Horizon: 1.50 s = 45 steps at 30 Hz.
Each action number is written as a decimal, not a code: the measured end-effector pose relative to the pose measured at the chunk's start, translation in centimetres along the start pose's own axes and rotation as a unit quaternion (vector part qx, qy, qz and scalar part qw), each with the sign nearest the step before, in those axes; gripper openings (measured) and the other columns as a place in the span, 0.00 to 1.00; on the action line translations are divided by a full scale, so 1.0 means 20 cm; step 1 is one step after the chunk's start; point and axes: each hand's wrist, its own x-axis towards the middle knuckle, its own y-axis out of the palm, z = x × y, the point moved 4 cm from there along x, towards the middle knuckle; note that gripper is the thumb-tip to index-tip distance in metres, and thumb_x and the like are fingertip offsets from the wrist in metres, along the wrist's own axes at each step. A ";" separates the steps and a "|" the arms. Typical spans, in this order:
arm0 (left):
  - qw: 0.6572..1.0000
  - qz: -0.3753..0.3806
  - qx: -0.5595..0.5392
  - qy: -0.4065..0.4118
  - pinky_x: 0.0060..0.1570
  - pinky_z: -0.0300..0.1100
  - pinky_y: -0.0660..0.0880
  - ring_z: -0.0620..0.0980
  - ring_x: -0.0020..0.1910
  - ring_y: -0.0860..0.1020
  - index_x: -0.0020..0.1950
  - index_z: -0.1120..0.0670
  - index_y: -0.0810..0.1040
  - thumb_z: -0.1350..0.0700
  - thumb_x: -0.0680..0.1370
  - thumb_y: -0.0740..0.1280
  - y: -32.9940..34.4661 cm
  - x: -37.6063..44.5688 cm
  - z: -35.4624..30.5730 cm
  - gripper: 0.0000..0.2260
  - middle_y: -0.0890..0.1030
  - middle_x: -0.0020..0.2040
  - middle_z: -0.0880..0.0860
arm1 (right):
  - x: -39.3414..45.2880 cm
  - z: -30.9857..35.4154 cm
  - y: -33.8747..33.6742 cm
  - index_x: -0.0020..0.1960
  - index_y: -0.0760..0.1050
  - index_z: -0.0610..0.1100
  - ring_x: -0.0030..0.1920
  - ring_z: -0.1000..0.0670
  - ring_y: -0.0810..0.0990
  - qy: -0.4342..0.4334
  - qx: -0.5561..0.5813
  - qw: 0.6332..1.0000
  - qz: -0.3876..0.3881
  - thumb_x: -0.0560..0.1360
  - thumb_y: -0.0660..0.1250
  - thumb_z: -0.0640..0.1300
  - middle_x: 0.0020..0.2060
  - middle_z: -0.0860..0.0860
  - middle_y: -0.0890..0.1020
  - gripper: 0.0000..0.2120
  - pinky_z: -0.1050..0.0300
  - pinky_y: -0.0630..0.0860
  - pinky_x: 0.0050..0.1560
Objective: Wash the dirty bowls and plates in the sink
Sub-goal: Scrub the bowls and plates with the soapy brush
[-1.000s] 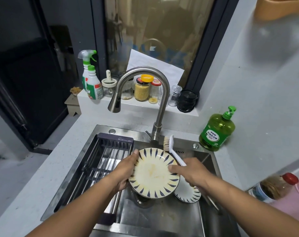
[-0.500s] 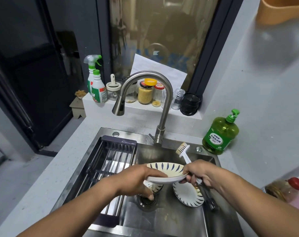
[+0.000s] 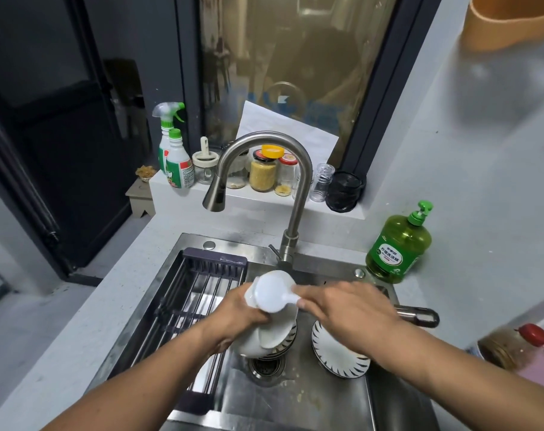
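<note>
Plate (image 3: 272, 301) has flipped since a second ago: patterned, stained face was toward the camera, now the plain white underside is up and blurred, mid-turn over the sink (image 3: 326, 409). Left hand (image 3: 239, 312) grips its left rim, fingers curled under. Right hand (image 3: 342, 309) is at the right rim; brush not visible now, can't tell what its fingers hold. Likely moving on to scrubbing the back; front may not be clean. More striped dishes wait: a stack (image 3: 280, 343) over the drain, another plate (image 3: 336, 356) against the sink's right wall. Faucet (image 3: 264, 157) is off, spout just above the plate. Drying rack (image 3: 202, 293) fills the left half, soap bottle (image 3: 398, 247) on the surface at back right.
</note>
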 end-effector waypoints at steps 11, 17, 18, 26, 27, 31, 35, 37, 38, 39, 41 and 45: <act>0.966 -0.034 -0.255 -0.019 0.58 0.63 0.78 0.63 0.56 0.82 0.62 0.58 0.77 0.72 0.66 0.73 -0.04 -0.03 0.02 0.25 0.86 0.51 0.60 | 0.14 -0.33 0.02 0.66 0.73 0.65 0.49 0.51 0.78 0.109 0.035 0.992 0.061 0.83 0.53 0.61 0.48 0.58 0.78 0.16 0.54 0.75 0.47; 0.873 -0.054 -0.482 -0.052 0.51 0.63 0.81 0.63 0.57 0.81 0.64 0.63 0.75 0.68 0.70 0.68 -0.05 0.01 0.00 0.22 0.85 0.52 0.65 | 0.11 -0.39 0.17 0.66 0.68 0.71 0.59 0.50 0.79 0.116 0.119 0.986 0.012 0.81 0.52 0.66 0.56 0.58 0.83 0.16 0.46 0.78 0.58; 0.860 -0.058 -0.503 -0.061 0.53 0.65 0.80 0.64 0.58 0.80 0.65 0.63 0.74 0.67 0.69 0.69 -0.04 0.02 0.01 0.23 0.84 0.54 0.65 | 0.10 -0.38 0.17 0.66 0.68 0.71 0.55 0.52 0.80 0.113 0.146 0.983 -0.012 0.81 0.52 0.66 0.52 0.60 0.83 0.16 0.47 0.78 0.56; 0.895 -0.052 -0.432 -0.099 0.55 0.66 0.78 0.67 0.60 0.80 0.69 0.66 0.73 0.68 0.75 0.67 0.03 0.03 0.06 0.21 0.82 0.59 0.68 | 0.13 -0.33 0.07 0.70 0.64 0.70 0.56 0.49 0.81 0.066 0.051 0.996 -0.044 0.81 0.48 0.66 0.58 0.59 0.82 0.19 0.48 0.80 0.51; 0.890 -0.051 -0.443 -0.097 0.59 0.67 0.76 0.67 0.61 0.79 0.69 0.66 0.73 0.68 0.75 0.67 0.03 0.04 0.05 0.21 0.81 0.60 0.68 | 0.12 -0.34 0.08 0.70 0.64 0.70 0.55 0.49 0.81 0.065 0.043 0.996 -0.040 0.81 0.48 0.66 0.57 0.59 0.82 0.19 0.47 0.80 0.50; 0.842 -0.064 -0.524 -0.115 0.53 0.73 0.74 0.69 0.60 0.78 0.63 0.65 0.73 0.66 0.75 0.67 0.06 0.06 0.04 0.17 0.83 0.54 0.70 | 0.04 -0.28 0.11 0.72 0.58 0.71 0.54 0.48 0.81 0.016 0.016 0.999 -0.027 0.82 0.46 0.66 0.54 0.56 0.83 0.20 0.49 0.78 0.50; 0.838 -0.091 -0.526 -0.112 0.46 0.67 0.80 0.65 0.53 0.82 0.63 0.63 0.74 0.61 0.74 0.70 0.08 0.05 0.07 0.19 0.85 0.48 0.65 | -0.01 -0.19 0.15 0.75 0.52 0.70 0.53 0.45 0.82 -0.014 -0.022 1.000 -0.006 0.82 0.42 0.66 0.56 0.54 0.82 0.22 0.50 0.74 0.47; 0.823 -0.075 -0.552 -0.111 0.46 0.71 0.78 0.66 0.55 0.81 0.62 0.64 0.74 0.64 0.73 0.69 0.08 0.04 0.07 0.18 0.85 0.50 0.67 | 0.02 -0.26 0.14 0.74 0.55 0.71 0.51 0.47 0.82 0.018 -0.003 1.000 -0.024 0.81 0.44 0.67 0.53 0.55 0.83 0.22 0.50 0.78 0.47; 0.814 -0.060 -0.568 -0.109 0.47 0.74 0.74 0.67 0.57 0.80 0.62 0.65 0.74 0.65 0.72 0.69 0.09 0.04 0.06 0.19 0.84 0.52 0.68 | 0.03 -0.30 0.11 0.74 0.57 0.70 0.50 0.48 0.82 0.036 0.009 0.999 -0.035 0.81 0.44 0.67 0.51 0.56 0.83 0.22 0.50 0.79 0.47; 0.808 -0.048 -0.578 -0.109 0.48 0.76 0.72 0.67 0.60 0.79 0.62 0.65 0.74 0.65 0.71 0.69 0.09 0.03 0.05 0.19 0.83 0.55 0.68 | 0.05 -0.34 0.09 0.73 0.59 0.70 0.49 0.49 0.82 0.054 0.023 0.997 -0.043 0.81 0.45 0.67 0.50 0.56 0.83 0.21 0.50 0.80 0.47; 0.798 -0.034 -0.592 -0.109 0.48 0.76 0.71 0.67 0.62 0.78 0.62 0.65 0.74 0.65 0.72 0.68 0.11 0.01 0.03 0.19 0.82 0.58 0.68 | 0.07 -0.38 0.06 0.73 0.62 0.68 0.48 0.51 0.81 0.069 0.045 0.995 -0.058 0.82 0.47 0.66 0.49 0.58 0.83 0.21 0.51 0.80 0.46; 0.769 -0.070 -0.627 -0.097 0.48 0.71 0.77 0.66 0.58 0.79 0.64 0.64 0.74 0.64 0.75 0.67 0.12 0.05 0.02 0.18 0.82 0.57 0.68 | -0.01 -0.27 0.12 0.74 0.57 0.71 0.49 0.51 0.81 0.027 0.043 0.998 -0.038 0.80 0.44 0.68 0.50 0.58 0.82 0.22 0.50 0.79 0.47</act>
